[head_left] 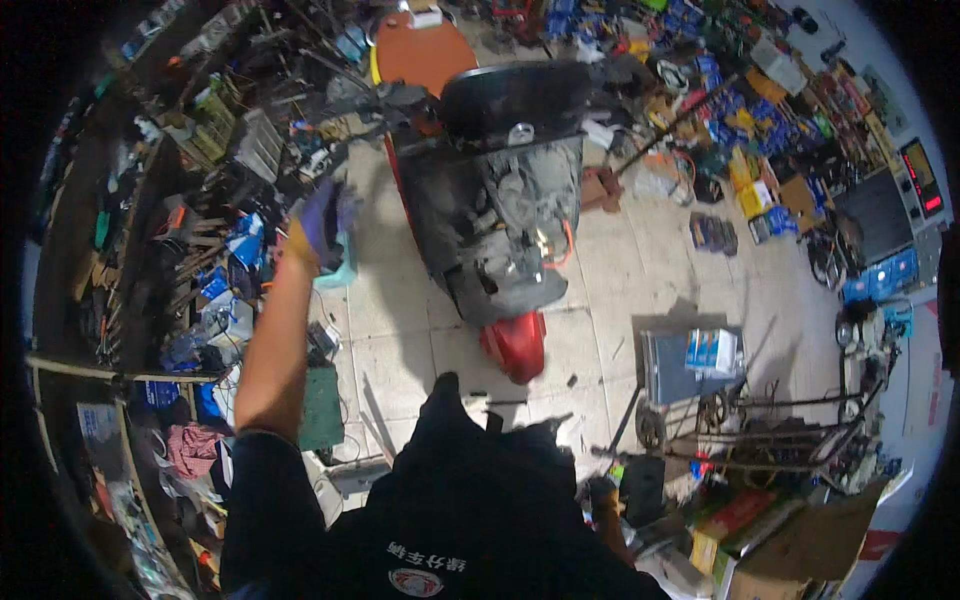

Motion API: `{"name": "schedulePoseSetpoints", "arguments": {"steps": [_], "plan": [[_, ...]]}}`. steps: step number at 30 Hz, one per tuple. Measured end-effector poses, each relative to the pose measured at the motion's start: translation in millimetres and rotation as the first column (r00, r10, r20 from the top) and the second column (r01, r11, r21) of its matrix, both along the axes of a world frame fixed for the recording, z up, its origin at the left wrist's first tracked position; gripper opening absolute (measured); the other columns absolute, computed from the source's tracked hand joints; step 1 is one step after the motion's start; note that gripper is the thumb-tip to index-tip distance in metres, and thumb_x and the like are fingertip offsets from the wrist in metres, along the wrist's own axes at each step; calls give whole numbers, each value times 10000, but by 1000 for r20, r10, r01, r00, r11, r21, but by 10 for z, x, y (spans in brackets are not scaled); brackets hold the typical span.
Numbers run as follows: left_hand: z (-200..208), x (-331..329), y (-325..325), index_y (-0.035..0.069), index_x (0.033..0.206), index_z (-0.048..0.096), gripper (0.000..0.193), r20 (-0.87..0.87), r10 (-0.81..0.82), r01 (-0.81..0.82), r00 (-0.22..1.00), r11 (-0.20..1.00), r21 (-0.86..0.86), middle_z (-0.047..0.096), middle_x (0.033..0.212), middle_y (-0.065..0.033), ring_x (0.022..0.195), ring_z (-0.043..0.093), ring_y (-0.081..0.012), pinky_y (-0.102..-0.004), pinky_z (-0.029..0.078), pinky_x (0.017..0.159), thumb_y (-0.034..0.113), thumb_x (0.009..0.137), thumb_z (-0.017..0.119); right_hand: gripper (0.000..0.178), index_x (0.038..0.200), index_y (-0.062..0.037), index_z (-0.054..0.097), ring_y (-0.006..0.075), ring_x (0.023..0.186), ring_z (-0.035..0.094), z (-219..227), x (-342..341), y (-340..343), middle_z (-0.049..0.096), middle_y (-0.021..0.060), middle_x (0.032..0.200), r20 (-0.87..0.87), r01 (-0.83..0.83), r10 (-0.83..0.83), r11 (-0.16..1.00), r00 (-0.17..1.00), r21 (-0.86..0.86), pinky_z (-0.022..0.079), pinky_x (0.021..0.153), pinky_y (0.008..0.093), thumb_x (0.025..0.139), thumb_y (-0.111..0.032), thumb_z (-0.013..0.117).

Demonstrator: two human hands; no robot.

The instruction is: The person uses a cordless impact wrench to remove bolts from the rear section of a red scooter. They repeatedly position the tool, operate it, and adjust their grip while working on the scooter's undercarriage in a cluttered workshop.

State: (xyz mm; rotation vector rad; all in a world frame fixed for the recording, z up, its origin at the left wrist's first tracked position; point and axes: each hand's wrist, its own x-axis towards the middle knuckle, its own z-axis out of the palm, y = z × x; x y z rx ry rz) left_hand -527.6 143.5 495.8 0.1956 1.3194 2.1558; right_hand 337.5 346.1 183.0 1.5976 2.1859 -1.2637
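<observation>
My left hand (pixel 325 222), in a purple glove with a yellow cuff, is stretched out over the floor at the left. Its fingers are somewhat blurred but look apart, with nothing visible in them. A small light-green plastic item (pixel 340 268) lies just below it. To the right of that hand stands a dusty scooter (pixel 500 220), its dark inner body and parts exposed and a red rear piece (pixel 517 345) toward me. The black seat-like part (pixel 515 100) is at its far end. My right hand (pixel 602 490) hangs low beside my body, its fingers hidden in shadow.
Cluttered shelves with tools and parts (pixel 200 300) line the left. A wheeled cart (pixel 665 365) carrying a blue-and-white box (pixel 712 350) stands at the right. Cardboard boxes (pixel 800 540) crowd the lower right. An orange-brown stool (pixel 425 55) stands at the back, near heaped parts.
</observation>
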Motion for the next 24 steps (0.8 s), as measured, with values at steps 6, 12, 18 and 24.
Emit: {"name": "schedulePoseSetpoints", "arguments": {"steps": [6, 12, 18, 24], "plan": [[923, -412, 890, 51, 1336, 565, 453, -195, -137, 114, 971, 986, -126, 664, 1218, -101, 1062, 650, -196, -319, 512, 922, 372, 1018, 535, 433, 1146, 79, 630, 292, 886, 691, 271, -640, -91, 714, 203, 1025, -13, 81, -81, 995, 997, -50, 553, 740, 400, 839, -213, 721], [832, -141, 1191, -4, 1315, 580, 480, -763, -354, -397, 541, 692, -603, 682, 1229, -114, 1078, 648, -224, -322, 496, 934, 335, 975, 597, 327, 1109, 23, 651, 348, 965, 657, -37, 136, 438, 700, 188, 1036, 15, -322, 324, 933, 946, 160, 514, 837, 476, 884, -212, 682], [775, 149, 1357, 43, 1373, 557, 583, -719, -472, -381, 510, 626, -681, 666, 1257, -173, 1132, 629, -208, -327, 483, 963, 370, 907, 682, 289, 1061, -44, 680, 383, 1069, 604, 227, 443, 1520, 664, 217, 1093, 294, -637, 598, 770, 746, 51, 482, 910, 476, 953, -280, 551], [479, 173, 1439, 145, 1376, 568, 555, -741, -581, -708, 337, 363, -606, 622, 1307, -193, 1221, 576, -392, -420, 460, 1039, 411, 896, 652, 140, 846, -94, 612, 257, 828, 618, 657, 534, 2738, 594, 94, 833, 225, -492, 477, 871, 850, 14, 491, 718, 431, 936, -194, 570]]}}
